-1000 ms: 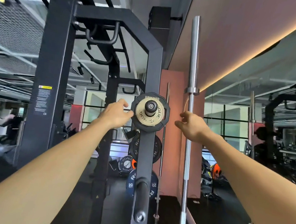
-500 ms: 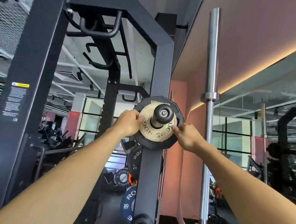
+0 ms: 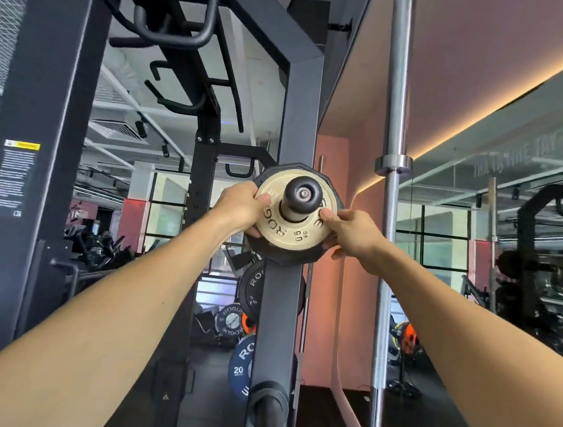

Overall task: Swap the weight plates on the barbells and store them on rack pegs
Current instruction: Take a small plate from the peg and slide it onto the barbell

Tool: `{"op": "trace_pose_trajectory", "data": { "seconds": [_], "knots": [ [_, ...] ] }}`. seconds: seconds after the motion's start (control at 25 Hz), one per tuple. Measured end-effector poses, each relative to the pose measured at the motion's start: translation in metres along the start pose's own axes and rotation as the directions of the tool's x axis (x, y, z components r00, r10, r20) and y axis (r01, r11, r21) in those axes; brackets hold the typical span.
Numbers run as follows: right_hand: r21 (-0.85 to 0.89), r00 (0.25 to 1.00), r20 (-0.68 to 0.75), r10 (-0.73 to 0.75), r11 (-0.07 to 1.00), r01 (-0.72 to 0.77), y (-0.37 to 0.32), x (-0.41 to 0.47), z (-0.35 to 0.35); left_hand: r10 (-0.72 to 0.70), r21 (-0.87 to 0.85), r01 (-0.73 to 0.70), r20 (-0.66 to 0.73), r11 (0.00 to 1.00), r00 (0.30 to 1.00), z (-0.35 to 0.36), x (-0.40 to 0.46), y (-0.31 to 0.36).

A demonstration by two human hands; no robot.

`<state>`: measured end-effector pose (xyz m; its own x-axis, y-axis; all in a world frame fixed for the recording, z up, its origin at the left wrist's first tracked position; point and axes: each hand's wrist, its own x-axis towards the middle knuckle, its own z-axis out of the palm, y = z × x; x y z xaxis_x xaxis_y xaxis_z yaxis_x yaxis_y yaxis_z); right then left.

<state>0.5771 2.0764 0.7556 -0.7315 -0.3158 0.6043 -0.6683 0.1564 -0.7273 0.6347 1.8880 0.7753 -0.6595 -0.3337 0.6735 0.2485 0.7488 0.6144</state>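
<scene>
While both hands (image 3: 239,206) hold a plate (image 3: 283,229), dim mirrored gym

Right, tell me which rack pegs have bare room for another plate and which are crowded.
Crowded: the top peg, where the left hand and right hand grip the small cream plate over a black plate. Bare: the lowest peg on the upright, just right of the blue plate.
</scene>
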Motion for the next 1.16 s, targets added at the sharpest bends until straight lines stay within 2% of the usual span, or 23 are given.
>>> {"op": "trace_pose_trajectory", "data": {
  "seconds": [0.32, 0.56, 0.88, 1.16],
  "knots": [
    [0.081, 0.997, -0.048, -0.058, 0.995, 0.062, -0.057, -0.099, -0.014, 0.034, -0.055, -0.037, -0.057, 0.998, 0.998, -0.053, -0.092, 0.053],
    [0.056, 0.997, 0.049, -0.053, 0.997, 0.05, -0.091, -0.179, 0.0, -0.028, -0.004, 0.028, -0.039, 1.0, 0.999, -0.1, -0.176, 0.056],
    [0.151, 0.981, 0.177, -0.083, 0.987, 0.056, -0.154, -0.227, 0.086, -0.059, 0.072, 0.065, -0.081, 0.995, 0.995, -0.224, -0.246, 0.034],
    [0.247, 0.947, 0.306, -0.095, 0.969, 0.018, -0.232, -0.273, 0.228, -0.143, 0.162, 0.157, -0.097, 0.974, 0.985, -0.379, -0.3, -0.03]
  ]
}}
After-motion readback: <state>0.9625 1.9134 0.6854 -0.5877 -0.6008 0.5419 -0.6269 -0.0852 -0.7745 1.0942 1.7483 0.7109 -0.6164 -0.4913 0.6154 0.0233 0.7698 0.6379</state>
